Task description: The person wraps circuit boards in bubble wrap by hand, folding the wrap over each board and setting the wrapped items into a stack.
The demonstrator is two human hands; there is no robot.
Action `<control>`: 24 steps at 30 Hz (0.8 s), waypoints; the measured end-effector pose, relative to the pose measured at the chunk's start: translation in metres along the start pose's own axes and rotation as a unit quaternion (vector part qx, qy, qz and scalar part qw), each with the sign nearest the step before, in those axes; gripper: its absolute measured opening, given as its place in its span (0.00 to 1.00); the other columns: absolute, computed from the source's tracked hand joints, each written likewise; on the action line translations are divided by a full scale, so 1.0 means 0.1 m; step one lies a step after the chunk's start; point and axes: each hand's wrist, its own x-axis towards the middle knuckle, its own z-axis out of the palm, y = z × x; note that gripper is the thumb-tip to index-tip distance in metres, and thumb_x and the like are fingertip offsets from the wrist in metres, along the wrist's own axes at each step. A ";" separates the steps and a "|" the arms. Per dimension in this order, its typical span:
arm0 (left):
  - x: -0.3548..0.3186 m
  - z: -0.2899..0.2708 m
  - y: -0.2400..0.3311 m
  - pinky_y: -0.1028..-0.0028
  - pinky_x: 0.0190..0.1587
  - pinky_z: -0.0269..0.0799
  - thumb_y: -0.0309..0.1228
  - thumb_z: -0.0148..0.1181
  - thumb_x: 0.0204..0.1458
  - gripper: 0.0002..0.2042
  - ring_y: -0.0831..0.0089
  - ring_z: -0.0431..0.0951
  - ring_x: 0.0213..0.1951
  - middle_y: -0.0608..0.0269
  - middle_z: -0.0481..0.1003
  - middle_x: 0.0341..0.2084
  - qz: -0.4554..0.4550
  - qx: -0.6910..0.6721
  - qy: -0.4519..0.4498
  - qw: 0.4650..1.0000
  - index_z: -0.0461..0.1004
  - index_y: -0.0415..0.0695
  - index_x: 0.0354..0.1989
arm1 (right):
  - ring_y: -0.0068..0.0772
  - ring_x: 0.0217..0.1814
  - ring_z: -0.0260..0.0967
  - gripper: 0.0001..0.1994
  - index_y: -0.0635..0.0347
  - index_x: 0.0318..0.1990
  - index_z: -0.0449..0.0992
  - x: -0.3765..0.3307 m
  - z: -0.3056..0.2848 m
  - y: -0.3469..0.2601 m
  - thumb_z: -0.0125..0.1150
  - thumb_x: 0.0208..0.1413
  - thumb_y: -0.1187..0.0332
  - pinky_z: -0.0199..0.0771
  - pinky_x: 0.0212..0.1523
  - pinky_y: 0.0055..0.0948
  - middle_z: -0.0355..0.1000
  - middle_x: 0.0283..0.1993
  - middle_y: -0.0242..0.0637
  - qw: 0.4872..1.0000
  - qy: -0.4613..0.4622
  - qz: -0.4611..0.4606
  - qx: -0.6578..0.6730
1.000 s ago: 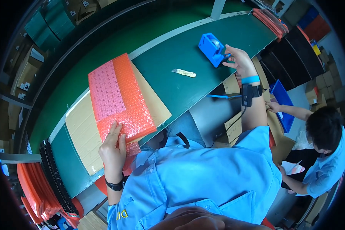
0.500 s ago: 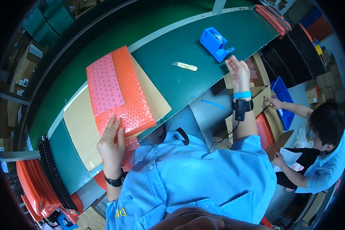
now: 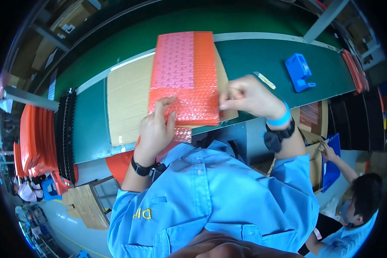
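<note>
A red bubble-wrap bag (image 3: 193,105) lies on a sheet of brown cardboard (image 3: 129,99) on the green table (image 3: 253,60). Its upper left part is a pink patterned panel (image 3: 176,60), and a loose bubble-wrap flap (image 3: 182,135) hangs at its near edge. My left hand (image 3: 155,129) rests on the bag's lower left, thumb and fingers apart. At the bag's right edge is my right hand (image 3: 250,96), fingers curled in a pinch; anything between the fingertips is hidden. Just beyond that hand lies a cutter knife (image 3: 265,81).
A blue tape dispenser (image 3: 298,73) stands on the right of the table. Red bags (image 3: 35,139) are stacked at the left beside a black ridged strip (image 3: 67,135). A co-worker (image 3: 361,202) sits at the lower right, near a blue bin (image 3: 332,161) and open cartons.
My right hand has moved left from beside the tape dispenser to the bag's right edge, its fingers now curled. The left hand stays on the bag. The whole view has turned.
</note>
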 end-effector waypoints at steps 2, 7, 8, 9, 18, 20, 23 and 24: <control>-0.01 0.01 0.01 0.62 0.33 0.77 0.26 0.57 0.53 0.17 0.56 0.82 0.31 0.55 0.80 0.42 -0.009 -0.042 0.019 0.999 0.72 0.45 0.53 | 0.21 0.34 0.74 0.25 0.57 0.17 0.50 0.48 0.15 -0.05 0.66 0.49 0.78 0.67 0.29 0.22 0.75 0.27 0.38 0.993 -0.116 -0.019 0.031; -0.01 0.00 0.00 0.62 0.32 0.77 0.26 0.57 0.53 0.17 0.57 0.81 0.30 0.56 0.80 0.43 0.019 -0.047 0.043 0.998 0.72 0.45 0.53 | 0.24 0.34 0.76 0.23 0.58 0.17 0.52 1.30 0.40 0.20 0.65 0.49 0.79 0.67 0.27 0.26 0.70 0.20 0.36 0.973 -0.216 -0.050 -0.062; -0.01 0.00 0.00 0.62 0.32 0.77 0.26 0.56 0.53 0.17 0.58 0.82 0.30 0.56 0.80 0.43 0.030 -0.033 0.035 0.998 0.73 0.46 0.52 | 0.26 0.33 0.76 0.22 0.58 0.16 0.54 1.37 0.41 0.21 0.66 0.48 0.78 0.67 0.27 0.27 0.69 0.19 0.36 0.970 -0.219 -0.041 -0.101; -0.01 0.00 -0.01 0.63 0.31 0.77 0.26 0.56 0.52 0.16 0.59 0.82 0.30 0.56 0.80 0.43 0.042 -0.019 0.025 0.999 0.74 0.46 0.51 | 0.27 0.33 0.76 0.21 0.59 0.16 0.56 1.42 0.42 0.22 0.67 0.47 0.76 0.68 0.26 0.28 0.68 0.18 0.37 0.965 -0.220 -0.030 -0.139; -0.04 0.03 -0.06 0.65 0.26 0.77 0.27 0.57 0.49 0.15 0.59 0.81 0.25 0.47 0.75 0.51 0.055 0.070 0.014 0.996 0.81 0.47 0.46 | 0.46 0.32 0.76 0.19 0.62 0.20 0.74 1.49 0.59 -0.05 0.75 0.37 0.56 0.71 0.28 0.41 0.71 0.21 0.42 0.857 -0.177 -0.094 -0.475; -0.03 0.04 -0.07 0.65 0.25 0.77 0.27 0.57 0.49 0.15 0.59 0.81 0.24 0.45 0.74 0.52 0.055 0.068 0.009 0.996 0.80 0.47 0.47 | 0.47 0.33 0.76 0.19 0.62 0.23 0.76 1.52 0.55 -0.13 0.76 0.36 0.54 0.73 0.30 0.41 0.73 0.23 0.42 0.837 -0.178 -0.075 -0.512; -0.02 0.02 -0.08 0.64 0.25 0.77 0.28 0.58 0.48 0.17 0.58 0.81 0.24 0.42 0.72 0.54 0.063 0.066 0.001 0.996 0.80 0.47 0.48 | 0.47 0.35 0.77 0.22 0.61 0.28 0.81 1.60 0.49 -0.23 0.77 0.34 0.51 0.75 0.33 0.42 0.76 0.27 0.43 0.792 -0.168 -0.038 -0.586; -0.02 0.02 -0.09 0.64 0.25 0.78 0.29 0.59 0.49 0.17 0.57 0.81 0.24 0.41 0.72 0.54 0.064 0.069 -0.003 0.995 0.80 0.47 0.48 | 0.47 0.36 0.77 0.24 0.61 0.30 0.82 1.65 0.48 -0.24 0.77 0.34 0.49 0.76 0.35 0.42 0.77 0.29 0.43 0.790 -0.184 0.009 -0.585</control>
